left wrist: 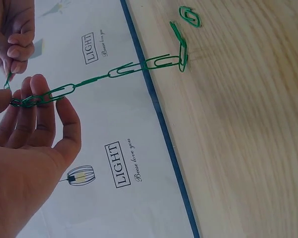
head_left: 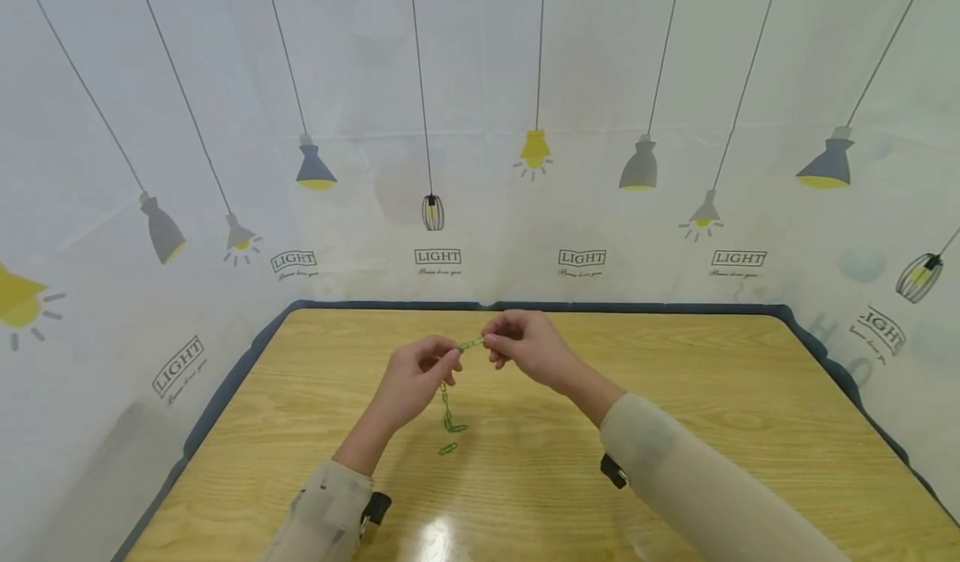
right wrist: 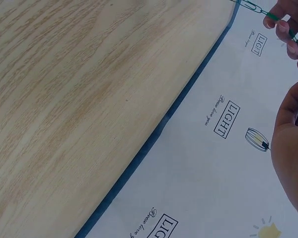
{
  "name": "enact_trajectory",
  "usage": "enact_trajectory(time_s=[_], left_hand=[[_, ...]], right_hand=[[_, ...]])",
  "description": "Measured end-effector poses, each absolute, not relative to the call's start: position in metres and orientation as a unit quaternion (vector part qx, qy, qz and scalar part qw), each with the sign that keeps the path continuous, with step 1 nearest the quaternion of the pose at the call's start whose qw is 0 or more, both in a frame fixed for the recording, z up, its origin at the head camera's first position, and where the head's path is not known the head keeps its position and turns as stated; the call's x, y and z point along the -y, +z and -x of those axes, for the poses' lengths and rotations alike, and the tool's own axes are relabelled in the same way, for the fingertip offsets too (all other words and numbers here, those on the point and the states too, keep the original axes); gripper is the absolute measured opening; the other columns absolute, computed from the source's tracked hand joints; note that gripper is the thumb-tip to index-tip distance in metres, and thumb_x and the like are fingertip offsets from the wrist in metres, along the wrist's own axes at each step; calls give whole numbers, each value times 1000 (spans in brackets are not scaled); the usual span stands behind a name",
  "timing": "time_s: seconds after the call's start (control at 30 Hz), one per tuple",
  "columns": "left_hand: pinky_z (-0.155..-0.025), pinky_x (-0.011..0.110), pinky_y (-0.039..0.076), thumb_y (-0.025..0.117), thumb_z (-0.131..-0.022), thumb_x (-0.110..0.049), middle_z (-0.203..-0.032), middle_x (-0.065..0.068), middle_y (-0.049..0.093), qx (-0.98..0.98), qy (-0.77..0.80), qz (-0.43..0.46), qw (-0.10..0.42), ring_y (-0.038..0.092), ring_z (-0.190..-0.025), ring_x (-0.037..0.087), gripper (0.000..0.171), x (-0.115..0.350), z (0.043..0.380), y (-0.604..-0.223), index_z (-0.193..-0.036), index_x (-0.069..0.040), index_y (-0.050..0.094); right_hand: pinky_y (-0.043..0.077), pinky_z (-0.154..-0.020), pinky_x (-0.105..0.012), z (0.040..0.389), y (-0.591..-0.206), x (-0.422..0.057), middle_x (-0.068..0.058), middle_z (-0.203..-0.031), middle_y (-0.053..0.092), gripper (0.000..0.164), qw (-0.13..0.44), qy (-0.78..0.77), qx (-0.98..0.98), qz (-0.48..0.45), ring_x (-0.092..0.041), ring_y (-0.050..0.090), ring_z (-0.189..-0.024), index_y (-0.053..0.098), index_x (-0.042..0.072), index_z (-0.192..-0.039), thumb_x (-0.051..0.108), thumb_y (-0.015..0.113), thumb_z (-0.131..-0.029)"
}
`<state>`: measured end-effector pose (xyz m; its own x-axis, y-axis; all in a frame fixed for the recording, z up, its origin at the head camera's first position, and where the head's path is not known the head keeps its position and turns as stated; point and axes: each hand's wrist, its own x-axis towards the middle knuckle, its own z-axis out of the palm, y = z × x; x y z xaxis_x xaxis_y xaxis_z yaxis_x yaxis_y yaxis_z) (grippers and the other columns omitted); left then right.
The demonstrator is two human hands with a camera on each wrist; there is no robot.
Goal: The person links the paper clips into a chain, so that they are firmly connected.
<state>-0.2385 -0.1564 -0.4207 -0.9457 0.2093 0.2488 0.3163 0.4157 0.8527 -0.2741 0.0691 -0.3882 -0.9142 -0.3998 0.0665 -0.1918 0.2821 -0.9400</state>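
Green paper-clip chain hangs from the left hand, pinched near its top; beside that end the right hand pinches a green paper clip, linkage unclear. Below the chain, a loose paper clip lies on the wooden bench.

The worktop is showing grained wood with a glossy sheen; the paper-clip chain is looking smooth, plastic-coated; the sleeves are looking like matt cloth.
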Motion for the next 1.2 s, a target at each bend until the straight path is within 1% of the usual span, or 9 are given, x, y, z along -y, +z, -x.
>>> enact_trajectory(time_s=[0.07,0.2,0.27,0.37,0.5,0.73,0.87,1.07,1.2], left_hand=[[-66,28,53,60,-111,-25,-101,8,76,838,-521,158,48,72,-81,23,20,156,239,-420,-120,-12,74],[-71,32,56,62,-110,-28,-104,8,77,834,-528,156,37,71,-80,19,23,155,240,-420,-125,-14,72],[-75,36,59,64,-109,-30,-106,8,77,832,-532,155,31,72,-81,20,25,153,241,-419,-128,-15,71],[-77,39,61,67,-107,-32,-107,8,78,832,-533,152,26,72,-81,23,28,151,242,-418,-129,-16,70],[-74,35,59,66,-108,-32,-105,9,77,833,-531,154,30,70,-80,21,27,149,242,-416,-128,-16,71],[-68,29,56,62,-110,-30,-98,9,75,834,-525,166,43,67,-76,18,22,150,242,-414,-119,-14,74],[-68,28,55,62,-110,-29,-96,11,75,836,-520,170,44,67,-76,17,23,151,243,-415,-116,-11,75],[-69,27,55,62,-110,-27,-97,14,76,840,-514,170,42,68,-78,23,23,153,243,-416,-115,-9,76],[-70,27,55,62,-110,-26,-97,11,76,843,-509,167,46,69,-79,20,23,156,243,-416,-116,-8,75]], right_hand=[[64,-77,-33,274,-388,-68,-11,-99,72,14,88,-578,-790,182,-22,72,-85,71,-2,-115,9,65,-106],[65,-80,-36,272,-386,-66,-10,-98,74,15,83,-593,-782,174,-26,74,-88,71,-3,-115,8,67,-105],[65,-80,-37,271,-385,-65,-10,-97,74,14,84,-598,-779,169,-28,74,-88,72,-2,-114,8,68,-104],[65,-80,-37,269,-384,-63,-10,-97,74,13,87,-599,-778,168,-23,74,-85,73,0,-113,8,69,-104],[65,-80,-36,268,-385,-62,-10,-98,75,13,92,-599,-775,179,-21,74,-84,73,-1,-113,8,68,-104],[65,-79,-36,266,-385,-61,-10,-96,74,12,91,-590,-776,202,-29,74,-87,72,-1,-112,7,68,-104],[65,-77,-33,265,-387,-60,-12,-98,75,11,90,-577,-785,207,-32,74,-89,72,0,-111,7,67,-105],[65,-79,-34,265,-389,-57,-14,-101,75,12,95,-569,-792,202,-31,74,-91,71,0,-113,8,67,-105],[65,-79,-34,264,-390,-57,-13,-102,74,15,101,-566,-794,200,-31,74,-92,70,0,-116,11,67,-106]])
